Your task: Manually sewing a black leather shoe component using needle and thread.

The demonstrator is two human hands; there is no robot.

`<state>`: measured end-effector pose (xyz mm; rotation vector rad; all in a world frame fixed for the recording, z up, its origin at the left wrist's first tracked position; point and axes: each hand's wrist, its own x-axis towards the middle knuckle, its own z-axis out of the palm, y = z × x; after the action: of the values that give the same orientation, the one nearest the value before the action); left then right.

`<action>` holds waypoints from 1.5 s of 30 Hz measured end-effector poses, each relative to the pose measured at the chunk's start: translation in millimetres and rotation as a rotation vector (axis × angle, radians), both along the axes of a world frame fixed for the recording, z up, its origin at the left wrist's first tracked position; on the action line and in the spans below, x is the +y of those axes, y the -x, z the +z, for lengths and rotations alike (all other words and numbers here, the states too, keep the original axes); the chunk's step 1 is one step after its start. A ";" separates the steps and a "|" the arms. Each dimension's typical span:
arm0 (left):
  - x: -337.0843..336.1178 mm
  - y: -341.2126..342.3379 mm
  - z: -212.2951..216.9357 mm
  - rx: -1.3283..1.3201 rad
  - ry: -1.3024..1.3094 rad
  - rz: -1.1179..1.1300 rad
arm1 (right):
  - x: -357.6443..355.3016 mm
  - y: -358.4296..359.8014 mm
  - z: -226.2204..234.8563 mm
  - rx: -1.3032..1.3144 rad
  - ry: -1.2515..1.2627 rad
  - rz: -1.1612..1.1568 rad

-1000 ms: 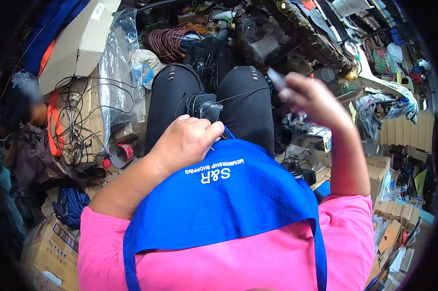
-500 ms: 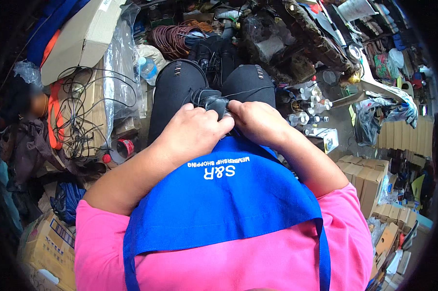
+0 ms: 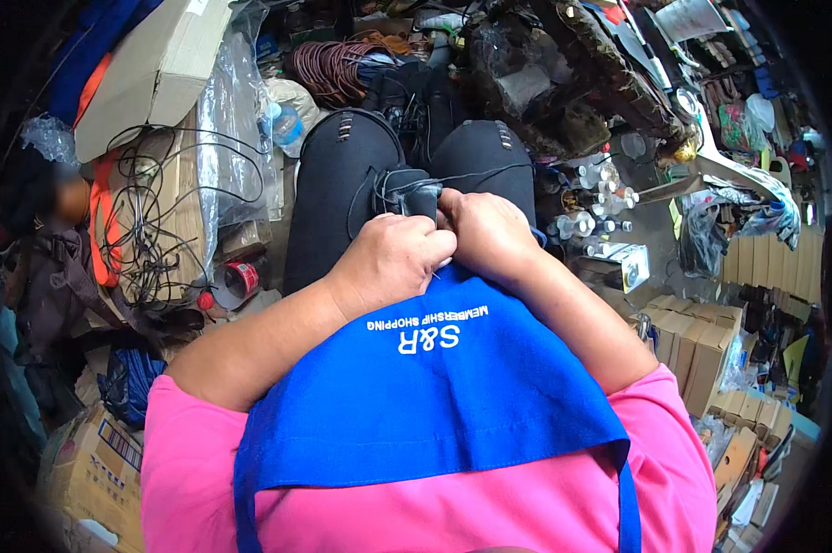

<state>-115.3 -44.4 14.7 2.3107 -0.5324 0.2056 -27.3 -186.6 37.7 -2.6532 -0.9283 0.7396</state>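
Observation:
A small black leather-like piece (image 3: 418, 196) lies in my lap between my knees; its exact kind is not clear. My left hand (image 3: 393, 253) is closed on its near side, fingers curled under and partly hidden. At its right edge my right hand (image 3: 492, 232) pinches it, knuckles almost touching the left hand. A thin black cord (image 3: 479, 174) runs from the piece over my right thigh and loops onto the left one. Something small and pale shows just below my left fingers. A blue apron (image 3: 434, 387) covers my front up to the hands.
Left of me, a tangle of black cord (image 3: 149, 217) lies over cardboard beside a plastic bottle (image 3: 239, 278). Several small bottles (image 3: 591, 198) stand to the right, near stacked flat boxes (image 3: 697, 336). Ahead is a coil of reddish-brown cord (image 3: 328, 72).
Both hands and the black piece have shifted slightly, with the left hand a little lower and further right. The piece shows more between them. The view has moved a little.

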 end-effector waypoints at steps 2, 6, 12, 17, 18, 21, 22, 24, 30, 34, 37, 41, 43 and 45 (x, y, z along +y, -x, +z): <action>-1.0 0.4 1.2 -0.021 0.029 0.063 | 2.5 -4.6 -5.1 0.017 -0.043 0.007; 0.1 3.3 -0.3 -0.030 0.017 0.053 | -3.7 -5.7 -3.0 0.055 -0.024 0.031; 1.8 3.8 4.0 -0.046 -0.071 0.016 | -18.9 2.1 5.8 0.024 -0.107 0.064; 1.4 1.9 3.5 -0.060 -0.076 0.023 | -20.8 4.9 8.5 -0.025 -0.068 0.022; 1.0 1.4 3.7 -0.073 -0.081 0.036 | -20.7 5.1 8.8 -0.025 -0.067 0.024; 1.5 -0.1 5.4 -0.055 -0.075 -0.030 | -20.0 6.2 9.2 -0.027 -0.066 -0.001; 0.8 0.1 4.1 -0.054 -0.074 -0.030 | -18.2 7.2 8.8 -0.032 -0.051 -0.024; 0.3 0.2 0.3 -0.056 -0.029 -0.071 | -14.1 8.5 7.5 -0.035 -0.037 -0.044; -6.2 -0.2 -0.4 -0.074 0.038 -0.064 | -8.4 6.1 -3.8 -0.043 0.003 -0.081; -2.9 -2.4 -5.5 -0.056 0.047 -0.040 | -6.3 -1.0 -5.5 -0.050 -0.037 -0.071; -0.7 0.3 -2.2 -0.053 0.046 -0.019 | -14.6 -8.9 5.7 0.089 -0.031 0.029; 2.2 2.7 0.4 -0.040 0.007 -0.035 | -15.0 -3.7 16.8 0.108 -0.025 0.055; 1.7 1.2 -0.1 -0.052 0.002 -0.037 | -15.2 -4.8 13.2 0.118 -0.034 0.064; 0.8 1.3 -2.1 -0.074 -0.028 -0.066 | -15.6 -2.9 3.9 0.093 -0.069 0.054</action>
<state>-116.6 -43.6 12.6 2.3154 -0.6521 0.2542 -24.4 -202.2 41.6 -2.5206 -0.9864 0.8199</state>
